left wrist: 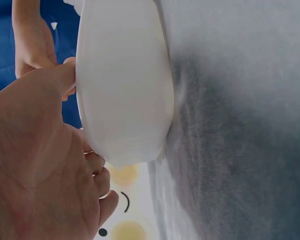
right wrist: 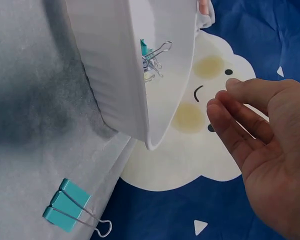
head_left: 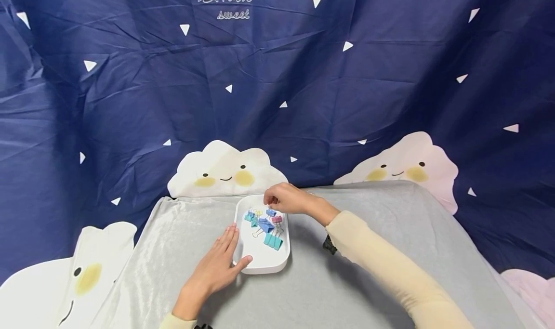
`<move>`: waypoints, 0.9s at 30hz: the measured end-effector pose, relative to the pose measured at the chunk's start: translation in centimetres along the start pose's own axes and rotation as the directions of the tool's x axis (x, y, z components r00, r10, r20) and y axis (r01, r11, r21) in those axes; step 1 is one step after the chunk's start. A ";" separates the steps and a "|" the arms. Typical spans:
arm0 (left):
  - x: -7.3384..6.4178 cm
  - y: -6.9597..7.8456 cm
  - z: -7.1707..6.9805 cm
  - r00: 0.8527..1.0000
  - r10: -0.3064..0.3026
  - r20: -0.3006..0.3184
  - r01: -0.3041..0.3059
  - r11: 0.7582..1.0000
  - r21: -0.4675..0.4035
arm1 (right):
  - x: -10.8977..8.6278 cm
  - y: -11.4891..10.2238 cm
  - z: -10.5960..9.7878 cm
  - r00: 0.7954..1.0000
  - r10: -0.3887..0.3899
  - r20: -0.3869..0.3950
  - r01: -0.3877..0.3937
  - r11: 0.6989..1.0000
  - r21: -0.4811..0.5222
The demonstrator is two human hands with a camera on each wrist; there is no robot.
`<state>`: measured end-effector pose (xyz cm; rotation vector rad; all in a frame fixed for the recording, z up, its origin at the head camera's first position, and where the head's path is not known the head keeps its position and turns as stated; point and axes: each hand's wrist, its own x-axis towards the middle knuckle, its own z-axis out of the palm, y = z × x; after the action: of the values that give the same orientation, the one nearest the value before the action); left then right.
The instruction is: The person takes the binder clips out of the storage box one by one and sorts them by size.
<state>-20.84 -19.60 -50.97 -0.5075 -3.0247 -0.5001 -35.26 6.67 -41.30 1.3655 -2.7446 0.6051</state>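
A white tray [head_left: 260, 261] holds several binder clips: a large teal clip [head_left: 273, 241], a blue clip [head_left: 265, 224], a magenta clip [head_left: 276, 219] and smaller ones. My left hand [head_left: 218, 263] rests on the tray's left side, fingers straight against the rim and thumb over the near left edge. Over the far right end hovers my right hand [head_left: 287, 198], fingers bent loosely. In the right wrist view its thumb stands apart from the fingertips, with nothing between them. Outside the tray, a teal binder clip [right wrist: 67, 205] lies on the grey cloth; my right hand mostly hides that spot in the head view.
Grey cloth [head_left: 368, 290] covers the table under the tray. Behind it hangs a dark blue curtain [head_left: 260, 112] with white triangles and smiling clouds. A small black device [head_left: 329, 244] shows below the right sleeve.
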 end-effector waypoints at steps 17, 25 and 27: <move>-0.3 0.4 -0.6 0.999 -0.007 0.033 0.008 1.000 -0.026 | 2.5 -0.5 2.2 0.986 0.000 0.167 0.009 0.999 -0.050; -0.4 0.5 -0.8 1.000 0.004 0.023 -0.003 0.999 -0.033 | 3.4 -1.3 3.7 0.968 0.067 0.243 -0.046 0.995 -0.092; -0.3 0.5 -0.7 1.000 0.002 0.027 -0.001 1.000 -0.030 | 3.5 -1.5 4.1 0.956 0.109 0.274 -0.076 0.989 -0.127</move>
<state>-20.37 -19.47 -50.17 -0.5221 -3.0470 -0.5440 -35.65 1.74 -43.92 1.4005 -3.0221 0.2659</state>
